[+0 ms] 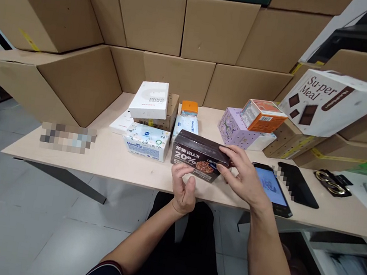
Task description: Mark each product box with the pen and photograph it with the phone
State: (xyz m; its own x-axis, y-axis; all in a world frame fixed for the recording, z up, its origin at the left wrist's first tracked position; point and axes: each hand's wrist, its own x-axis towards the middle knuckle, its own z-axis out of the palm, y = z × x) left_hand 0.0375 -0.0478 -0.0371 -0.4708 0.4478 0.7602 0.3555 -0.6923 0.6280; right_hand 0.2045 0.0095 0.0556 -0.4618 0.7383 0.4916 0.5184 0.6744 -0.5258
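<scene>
A dark brown food box [197, 155] with "20%" printed on its front rests at the table's front edge, slightly turned. My right hand [238, 171] grips its right end, fingers over the top and thumb on the front face. Close to the lower front edge is my left hand [184, 190], its fingers bent and its thumb apart, with nothing held; whether the fingertips touch the box is unclear. To the left stands a white-and-blue tissue pack [146, 142]. Behind the dark box are another light blue pack [186, 124] and a small orange box [189, 108].
A white power bank box [150, 100] lies on a brown box at the left. An orange box [263, 116] sits on a purple box [236, 128]. A phone [272, 187] and a large white "Su-per Meal" box [333, 102] are at the right. Cardboard boxes [175, 76] wall the back.
</scene>
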